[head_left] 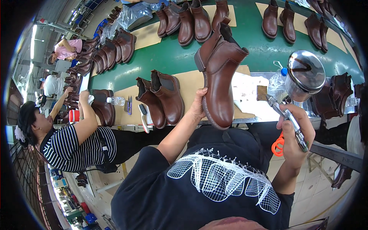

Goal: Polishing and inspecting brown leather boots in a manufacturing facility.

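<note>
The left hand [198, 104] grips a brown boot [219, 74] at its sole, the boot rising toward twelve o'clock above the green surface [172, 57]. At three o'clock, the right hand [294, 132] is closed around a spray gun [297, 92].

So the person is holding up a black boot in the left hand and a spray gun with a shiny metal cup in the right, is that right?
Not quite: the boot in the left hand is brown, not black, as the head view shows. The right hand does hold a spray gun with a shiny metal cup.
</note>
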Tool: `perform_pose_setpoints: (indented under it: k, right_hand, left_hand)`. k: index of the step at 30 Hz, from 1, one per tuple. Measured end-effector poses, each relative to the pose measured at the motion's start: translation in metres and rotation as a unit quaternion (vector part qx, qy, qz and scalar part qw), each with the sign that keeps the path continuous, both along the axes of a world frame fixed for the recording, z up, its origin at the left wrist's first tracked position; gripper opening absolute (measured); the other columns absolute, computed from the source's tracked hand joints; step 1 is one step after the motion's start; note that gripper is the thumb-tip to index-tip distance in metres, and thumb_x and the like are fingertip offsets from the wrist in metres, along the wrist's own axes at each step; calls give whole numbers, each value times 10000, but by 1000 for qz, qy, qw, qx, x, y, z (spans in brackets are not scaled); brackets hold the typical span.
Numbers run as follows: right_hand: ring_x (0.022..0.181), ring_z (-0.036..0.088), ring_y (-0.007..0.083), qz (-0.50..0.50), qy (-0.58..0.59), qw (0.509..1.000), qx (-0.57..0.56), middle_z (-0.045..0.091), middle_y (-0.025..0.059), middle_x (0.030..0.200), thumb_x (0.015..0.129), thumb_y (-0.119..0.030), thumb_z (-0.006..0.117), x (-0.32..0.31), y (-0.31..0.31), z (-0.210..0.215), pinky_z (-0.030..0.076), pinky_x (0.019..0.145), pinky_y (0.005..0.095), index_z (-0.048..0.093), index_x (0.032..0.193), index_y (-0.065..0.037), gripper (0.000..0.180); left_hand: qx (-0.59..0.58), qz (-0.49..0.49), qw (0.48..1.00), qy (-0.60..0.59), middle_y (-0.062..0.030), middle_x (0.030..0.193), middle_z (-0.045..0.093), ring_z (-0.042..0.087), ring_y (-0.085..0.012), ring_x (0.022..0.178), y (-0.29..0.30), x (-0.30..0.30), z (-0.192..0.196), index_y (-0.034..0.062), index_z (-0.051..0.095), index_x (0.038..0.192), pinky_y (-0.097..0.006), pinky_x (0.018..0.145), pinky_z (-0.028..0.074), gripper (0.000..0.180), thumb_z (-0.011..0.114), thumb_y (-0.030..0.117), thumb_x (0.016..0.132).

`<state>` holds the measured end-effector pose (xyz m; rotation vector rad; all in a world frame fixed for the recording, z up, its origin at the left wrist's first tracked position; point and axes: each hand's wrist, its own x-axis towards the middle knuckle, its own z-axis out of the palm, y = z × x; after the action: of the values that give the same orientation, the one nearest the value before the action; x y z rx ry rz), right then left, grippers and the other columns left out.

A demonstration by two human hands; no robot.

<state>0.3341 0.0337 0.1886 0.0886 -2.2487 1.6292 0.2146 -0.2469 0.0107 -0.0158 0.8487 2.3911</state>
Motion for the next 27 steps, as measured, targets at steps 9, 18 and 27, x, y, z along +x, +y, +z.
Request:
perform_pose_setpoints:
  k: [9, 18, 27]
  right_hand:
    - [820, 600, 174, 4, -17, 1000, -9, 700, 100, 943, 841, -187, 711, 5, -7, 6, 446, 774, 281, 693, 1024, 2, 263]
    - [774, 562, 182, 20, -26, 999, 13, 710, 88, 937, 795, -172, 744, 4, -17, 6, 430, 761, 294, 710, 1012, -15, 269]
    - [718, 524, 166, 54, -14, 998, 31, 713, 59, 884, 771, -200, 776, -2, -26, 9, 374, 744, 293, 717, 1011, -37, 296]
  left_hand:
    - [-143, 172, 961, 162, -93, 1358, 506, 563, -183, 1178, 16, 0, 16, 48, 326, 1468, -340, 1014, 466, 779, 739, 207, 827]
    - [-256, 267, 887, 275, -106, 1283, 504, 599, -178, 1083, 27, 3, 45, 1, 351, 1400, -291, 853, 558, 786, 798, 18, 754]
    - [-345, 299, 836, 304, -90, 1195, 472, 611, -184, 1035, 31, -4, 42, -19, 428, 1250, -289, 797, 578, 671, 834, 62, 722]
